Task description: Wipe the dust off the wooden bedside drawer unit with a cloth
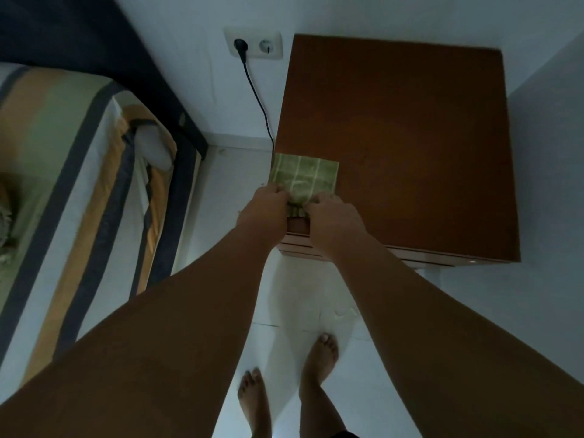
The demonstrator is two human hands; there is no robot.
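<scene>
A dark reddish-brown wooden bedside drawer unit [410, 137] stands against the white wall, seen from above. A folded green cloth with pale checks [303, 175] lies flat on the unit's front left corner. My left hand [264, 213] pinches the cloth's near left edge. My right hand [335, 222] grips its near right edge, close beside the left hand. The near part of the cloth is bunched between the fingers. The drawer fronts [300, 246] show as pale strips below my hands.
A bed with a striped cover [69, 184] and dark headboard [94, 49] fills the left. A wall socket [252, 45] holds a black plug, its cable [259, 99] dropping beside the unit. My bare feet [319, 355] stand on the white tiled floor.
</scene>
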